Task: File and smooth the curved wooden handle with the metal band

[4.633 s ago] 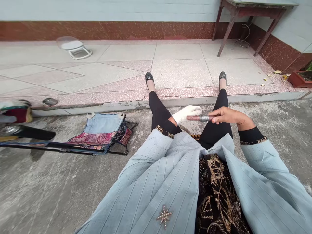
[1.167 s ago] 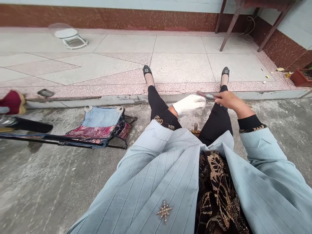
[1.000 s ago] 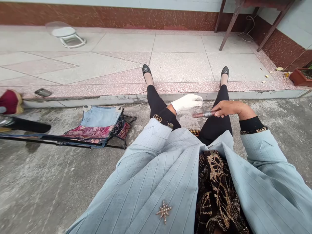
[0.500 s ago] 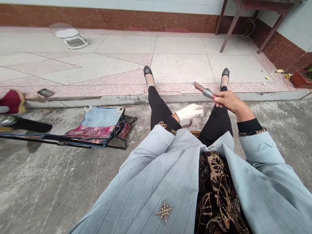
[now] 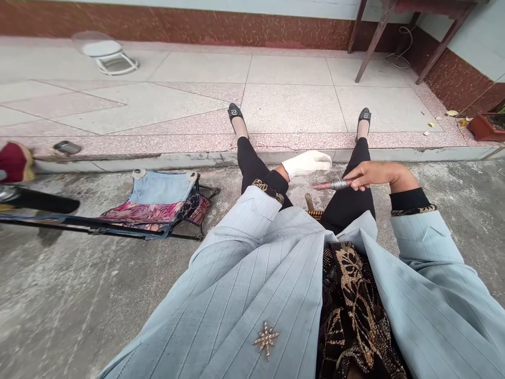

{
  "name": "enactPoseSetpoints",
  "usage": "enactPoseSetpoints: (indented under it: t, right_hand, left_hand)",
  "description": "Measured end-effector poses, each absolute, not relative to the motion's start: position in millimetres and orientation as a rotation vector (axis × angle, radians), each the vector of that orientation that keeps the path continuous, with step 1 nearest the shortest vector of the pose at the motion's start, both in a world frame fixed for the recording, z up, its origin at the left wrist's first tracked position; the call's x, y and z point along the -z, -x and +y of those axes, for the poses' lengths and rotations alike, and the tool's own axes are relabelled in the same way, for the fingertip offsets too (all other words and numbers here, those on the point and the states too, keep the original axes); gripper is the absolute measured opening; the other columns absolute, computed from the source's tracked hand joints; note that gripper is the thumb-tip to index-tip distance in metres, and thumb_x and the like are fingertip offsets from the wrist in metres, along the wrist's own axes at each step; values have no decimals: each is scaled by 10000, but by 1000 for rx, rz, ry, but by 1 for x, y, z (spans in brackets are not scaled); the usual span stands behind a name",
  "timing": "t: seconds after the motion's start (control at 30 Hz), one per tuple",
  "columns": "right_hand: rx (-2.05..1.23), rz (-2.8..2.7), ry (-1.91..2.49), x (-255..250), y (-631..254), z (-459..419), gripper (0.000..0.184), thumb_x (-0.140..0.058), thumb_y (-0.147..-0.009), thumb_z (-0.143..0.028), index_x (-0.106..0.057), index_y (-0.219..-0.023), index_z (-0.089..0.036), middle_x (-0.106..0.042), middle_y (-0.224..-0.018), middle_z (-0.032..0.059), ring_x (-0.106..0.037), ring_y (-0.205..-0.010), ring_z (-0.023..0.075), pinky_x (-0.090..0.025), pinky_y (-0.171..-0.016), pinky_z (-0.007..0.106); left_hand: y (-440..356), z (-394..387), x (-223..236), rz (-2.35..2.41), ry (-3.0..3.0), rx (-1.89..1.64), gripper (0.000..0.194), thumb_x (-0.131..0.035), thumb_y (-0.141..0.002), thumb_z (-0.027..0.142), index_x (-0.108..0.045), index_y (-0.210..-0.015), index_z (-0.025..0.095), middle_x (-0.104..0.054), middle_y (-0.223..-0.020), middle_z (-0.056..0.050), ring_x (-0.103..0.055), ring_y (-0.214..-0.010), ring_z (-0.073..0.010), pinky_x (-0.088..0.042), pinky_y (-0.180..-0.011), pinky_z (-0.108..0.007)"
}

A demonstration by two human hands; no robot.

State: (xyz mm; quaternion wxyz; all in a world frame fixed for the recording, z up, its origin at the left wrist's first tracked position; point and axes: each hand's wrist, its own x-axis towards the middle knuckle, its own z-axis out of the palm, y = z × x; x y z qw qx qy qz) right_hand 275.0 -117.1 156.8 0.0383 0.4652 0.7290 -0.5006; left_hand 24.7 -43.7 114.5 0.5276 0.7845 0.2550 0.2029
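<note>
My right hand [image 5: 373, 175] is closed around one end of a reddish-brown stick [image 5: 322, 186]. Silvery metal wire [image 5: 338, 183] is wound in a coil about the stick, just ahead of my fingers. On my left hand [image 5: 308, 163] is a white knit glove; its fingers are pressed together slightly above and left of the coil. A faint strand seems to run between the coil and the gloved fingertips. Below, between my legs, a wooden stub [image 5: 308, 201] stands by a yellow-and-black woven edge [image 5: 315, 214], mostly hidden by my jacket.
A low folding chair [image 5: 161, 189] with denim and floral cloth stands to the left, beside a black cylinder [image 5: 43, 200]. A metal cup [image 5: 67, 147] lies on the tiled step [image 5: 292, 105]. Farther off are a white stool [image 5: 112, 55], a wooden table [image 5: 371, 47] and a planter [image 5: 487, 128].
My right hand has lowered the stick and swung it closer to level. My gloved left hand has risen a little. The wooden stub below has come into clearer view.
</note>
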Motion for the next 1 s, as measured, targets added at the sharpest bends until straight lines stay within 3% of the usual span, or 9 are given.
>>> enactPoseSetpoints:
  t: [0.1, 0.2, 0.37, 0.47, 0.57, 0.67, 0.73, 0.9, 1.0]
  right_hand:
    - [1868, 2346, -1476, -164, -275, -124, 472, -761, -787, -507, -768, -1080, -136, -676, -819, 32, -562, -667, 119, -445, -628, 266]
    - [2097, 2471, -1674, -168, -264, -128, 436, -798, -772, -477, -757, -1021, -121, -642, -773, 24, -516, -626, 101, -405, -576, 250]
    - [2153, 2631, -2105, -167, -240, -119, 323, -790, -772, -438, -700, -879, -147, -624, -780, 36, -508, -636, 107, -409, -568, 251]
    - [1851, 2677, -2420, -166, -235, -104, 255, -706, -832, -395, -689, -898, -149, -624, -796, 50, -529, -649, 121, -410, -573, 257]
    - [1193, 2604, -2646, -164, -236, -90, 243, -621, -880, -335, -719, -979, -136, -641, -777, 64, -575, -681, 164, -428, -617, 286]
    - [459, 2425, -2537, -165, -237, -83, 278, -600, -887, -282, -760, -1054, -127, -704, -844, 116, -639, -836, 247, -442, -721, 334]
    - [264, 2279, -2318, -168, -238, -82, 261, -616, -881, -261, -788, -1030, -132, -731, -914, 155, -652, -919, 288, -435, -761, 356]
    - [817, 2109, -1807, -175, -256, -89, 153, -710, -830, -269, -811, -899, -177, -701, -702, 73, -638, -664, 205, -435, -660, 325]
    - [1368, 2177, -1472, -181, -267, -99, 276, -759, -792, -411, -817, -965, -204, -707, -732, 24, -598, -624, 147, -434, -612, 280]
  left_hand:
    - [-28, -47, -116, 598, -1773, -499, 172, -679, -805, 324, -657, -801, 154, -653, -741, -39, -565, -729, -144, -445, -701, -292]
    - [-26, -52, -115, 643, -1712, -532, 185, -644, -881, 342, -657, -837, 163, -655, -744, -47, -543, -707, -130, -442, -681, -289]
    - [-20, -57, -115, 686, -1700, -502, 178, -642, -908, 351, -647, -868, 178, -644, -733, -25, -528, -670, -118, -423, -625, -268]
    - [-18, -60, -120, 699, -1738, -461, 158, -648, -895, 330, -639, -824, 190, -630, -711, -12, -543, -666, -122, -415, -606, -259]
    - [-17, -62, -128, 716, -1828, -408, 167, -634, -884, 308, -648, -762, 195, -608, -672, -2, -566, -698, -137, -410, -610, -257]
    - [-19, -58, -137, 764, -1916, -432, 175, -634, -849, 276, -659, -699, 190, -573, -636, 12, -592, -754, -156, -396, -623, -256]
    - [-20, -52, -141, 798, -1940, -470, 181, -625, -829, 261, -664, -670, 184, -558, -625, 19, -601, -780, -164, -394, -631, -254]
    - [-22, -37, -141, 755, -1951, -462, 134, -650, -757, 202, -681, -636, 155, -578, -604, -1, -597, -747, -166, -410, -650, -254]
    - [-21, -37, -134, 657, -1878, -425, 96, -690, -765, 217, -696, -697, 150, -612, -630, -17, -574, -690, -147, -416, -640, -260]
